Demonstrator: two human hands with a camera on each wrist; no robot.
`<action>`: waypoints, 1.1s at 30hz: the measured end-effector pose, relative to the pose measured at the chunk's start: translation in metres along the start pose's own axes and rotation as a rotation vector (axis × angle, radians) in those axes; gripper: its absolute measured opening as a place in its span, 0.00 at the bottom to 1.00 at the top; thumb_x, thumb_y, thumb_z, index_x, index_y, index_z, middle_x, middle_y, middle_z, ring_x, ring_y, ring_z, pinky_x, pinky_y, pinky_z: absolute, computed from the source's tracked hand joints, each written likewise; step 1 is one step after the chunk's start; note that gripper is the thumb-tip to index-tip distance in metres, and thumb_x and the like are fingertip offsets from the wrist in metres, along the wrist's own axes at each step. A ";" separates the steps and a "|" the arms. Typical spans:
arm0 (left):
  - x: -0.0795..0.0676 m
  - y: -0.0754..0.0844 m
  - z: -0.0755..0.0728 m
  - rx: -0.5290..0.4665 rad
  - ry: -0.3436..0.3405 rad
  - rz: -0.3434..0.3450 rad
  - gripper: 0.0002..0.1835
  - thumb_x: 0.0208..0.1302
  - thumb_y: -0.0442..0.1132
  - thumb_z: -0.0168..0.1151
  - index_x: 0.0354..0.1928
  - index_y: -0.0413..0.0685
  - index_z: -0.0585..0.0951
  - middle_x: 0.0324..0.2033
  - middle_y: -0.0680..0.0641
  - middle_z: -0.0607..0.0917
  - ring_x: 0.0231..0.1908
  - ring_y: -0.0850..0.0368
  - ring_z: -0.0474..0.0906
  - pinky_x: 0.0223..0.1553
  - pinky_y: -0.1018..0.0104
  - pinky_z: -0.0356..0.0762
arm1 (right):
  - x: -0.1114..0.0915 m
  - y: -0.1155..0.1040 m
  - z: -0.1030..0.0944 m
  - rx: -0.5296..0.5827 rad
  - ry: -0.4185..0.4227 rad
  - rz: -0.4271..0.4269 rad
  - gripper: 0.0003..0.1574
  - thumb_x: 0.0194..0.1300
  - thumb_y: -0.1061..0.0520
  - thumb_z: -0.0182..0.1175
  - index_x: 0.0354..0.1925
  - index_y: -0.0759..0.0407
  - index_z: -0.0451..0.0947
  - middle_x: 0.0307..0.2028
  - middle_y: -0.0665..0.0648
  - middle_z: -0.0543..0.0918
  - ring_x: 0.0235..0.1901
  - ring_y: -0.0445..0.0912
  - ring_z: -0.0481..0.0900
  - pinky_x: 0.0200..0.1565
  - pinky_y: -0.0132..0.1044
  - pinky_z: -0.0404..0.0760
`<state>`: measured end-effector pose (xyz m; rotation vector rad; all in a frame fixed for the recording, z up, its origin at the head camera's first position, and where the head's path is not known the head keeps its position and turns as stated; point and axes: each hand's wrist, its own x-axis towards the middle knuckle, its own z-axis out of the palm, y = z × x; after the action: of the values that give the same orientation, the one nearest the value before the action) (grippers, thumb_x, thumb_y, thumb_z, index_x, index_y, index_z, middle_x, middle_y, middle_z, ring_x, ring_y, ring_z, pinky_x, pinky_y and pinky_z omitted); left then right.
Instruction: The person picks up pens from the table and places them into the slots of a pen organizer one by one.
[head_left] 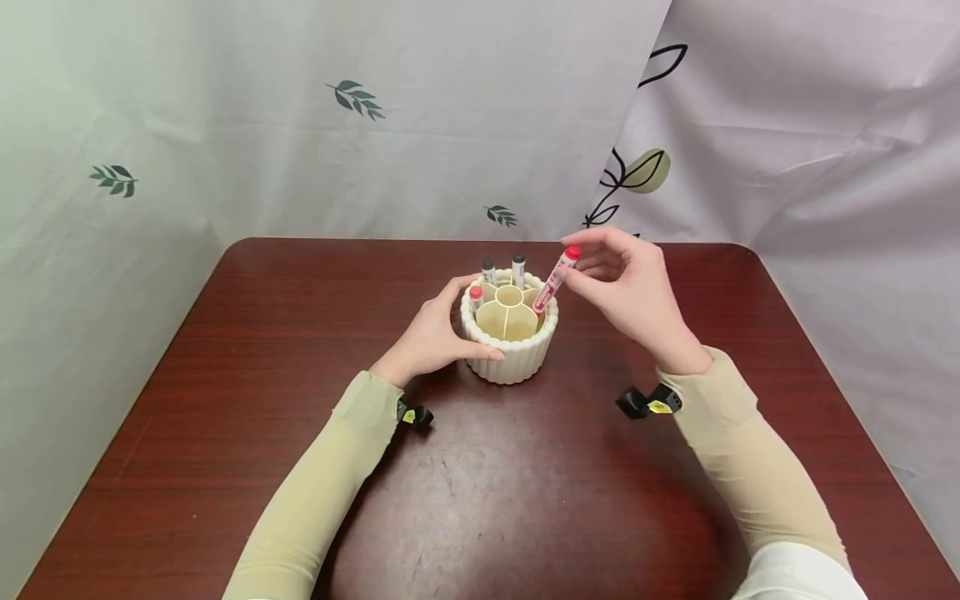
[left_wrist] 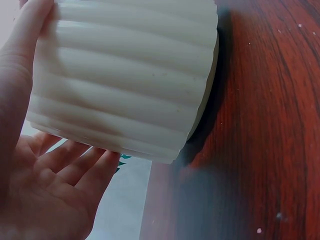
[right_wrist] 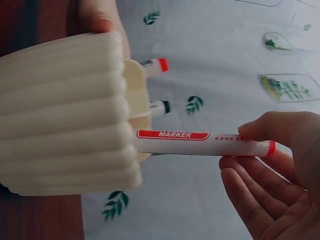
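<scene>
A cream, ribbed pen holder (head_left: 510,362) with several compartments around a round middle one stands on the table. My left hand (head_left: 431,337) grips its left side, thumb across the front and fingers round the back; the left wrist view shows the ribbed wall (left_wrist: 125,75) between them. My right hand (head_left: 630,287) pinches a white marker with a red end (right_wrist: 200,143) between thumb and fingers. The marker leans, its lower end inside the holder's right compartment. Two black-capped markers (head_left: 518,271) stand at the back of the holder, and another red-capped marker (head_left: 476,296) at its left.
The dark red wooden table (head_left: 540,500) reaches out on all sides of the holder. Behind it hangs a pale curtain (head_left: 450,150) with leaf prints, close to the table's far edge. Small black wrist cameras (head_left: 633,403) sit under both sleeves.
</scene>
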<state>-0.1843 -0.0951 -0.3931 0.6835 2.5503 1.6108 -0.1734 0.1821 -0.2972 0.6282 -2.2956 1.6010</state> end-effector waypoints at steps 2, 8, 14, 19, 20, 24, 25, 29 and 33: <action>0.000 -0.001 0.000 0.001 -0.001 0.002 0.57 0.37 0.54 0.88 0.72 0.63 0.66 0.59 0.60 0.79 0.56 0.65 0.76 0.59 0.60 0.73 | 0.000 0.003 0.003 -0.015 -0.022 0.004 0.19 0.59 0.64 0.74 0.50 0.57 0.85 0.39 0.55 0.86 0.35 0.47 0.85 0.41 0.35 0.84; 0.000 -0.001 0.001 -0.006 -0.007 0.002 0.57 0.38 0.55 0.88 0.72 0.63 0.66 0.59 0.61 0.79 0.55 0.66 0.77 0.58 0.60 0.74 | -0.002 0.013 0.011 -0.060 -0.080 0.028 0.16 0.62 0.63 0.72 0.49 0.57 0.85 0.40 0.53 0.87 0.35 0.46 0.85 0.40 0.34 0.84; 0.000 -0.001 0.001 -0.010 -0.008 0.002 0.57 0.38 0.55 0.88 0.72 0.65 0.66 0.58 0.61 0.79 0.55 0.65 0.77 0.58 0.60 0.74 | -0.002 0.019 0.015 -0.119 -0.121 0.047 0.12 0.65 0.60 0.70 0.47 0.56 0.86 0.38 0.51 0.87 0.34 0.44 0.85 0.39 0.34 0.84; 0.001 -0.001 0.001 -0.005 -0.008 -0.003 0.57 0.37 0.55 0.88 0.72 0.65 0.66 0.58 0.61 0.79 0.54 0.65 0.77 0.58 0.61 0.74 | -0.001 0.023 0.016 -0.187 -0.162 0.056 0.11 0.65 0.57 0.70 0.47 0.55 0.87 0.34 0.49 0.87 0.32 0.43 0.84 0.36 0.35 0.83; 0.001 -0.001 0.001 -0.004 -0.007 -0.005 0.57 0.37 0.55 0.88 0.71 0.65 0.66 0.58 0.61 0.79 0.54 0.65 0.77 0.58 0.61 0.74 | -0.001 0.023 0.016 -0.198 -0.172 0.058 0.11 0.65 0.57 0.70 0.46 0.56 0.87 0.33 0.49 0.87 0.31 0.42 0.84 0.35 0.35 0.83; 0.001 0.000 0.000 -0.005 -0.009 -0.012 0.57 0.36 0.56 0.88 0.71 0.65 0.66 0.58 0.61 0.79 0.55 0.64 0.76 0.59 0.60 0.74 | 0.001 0.025 0.016 -0.230 -0.199 0.067 0.11 0.65 0.57 0.70 0.46 0.55 0.88 0.32 0.48 0.87 0.29 0.42 0.83 0.33 0.34 0.81; 0.002 0.000 0.000 -0.004 -0.008 -0.013 0.57 0.36 0.56 0.88 0.71 0.65 0.66 0.58 0.61 0.79 0.55 0.64 0.76 0.59 0.60 0.73 | 0.002 0.025 0.016 -0.234 -0.202 0.067 0.11 0.65 0.57 0.70 0.47 0.55 0.88 0.32 0.48 0.87 0.29 0.42 0.83 0.33 0.34 0.81; 0.002 0.000 0.000 -0.002 -0.011 -0.016 0.57 0.37 0.57 0.88 0.72 0.66 0.66 0.59 0.62 0.78 0.55 0.64 0.76 0.59 0.59 0.73 | 0.004 0.026 0.016 -0.248 -0.196 0.069 0.12 0.66 0.56 0.70 0.48 0.54 0.88 0.34 0.49 0.87 0.29 0.42 0.83 0.34 0.34 0.82; 0.003 0.000 -0.001 0.000 -0.014 -0.017 0.57 0.37 0.57 0.88 0.72 0.65 0.65 0.60 0.62 0.78 0.56 0.66 0.75 0.59 0.60 0.73 | 0.006 0.029 0.016 -0.254 -0.192 0.062 0.13 0.65 0.56 0.70 0.49 0.53 0.88 0.36 0.49 0.88 0.31 0.41 0.84 0.36 0.35 0.83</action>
<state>-0.1874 -0.0941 -0.3921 0.6685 2.5392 1.5943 -0.1924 0.1742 -0.3238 0.6790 -2.6254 1.2910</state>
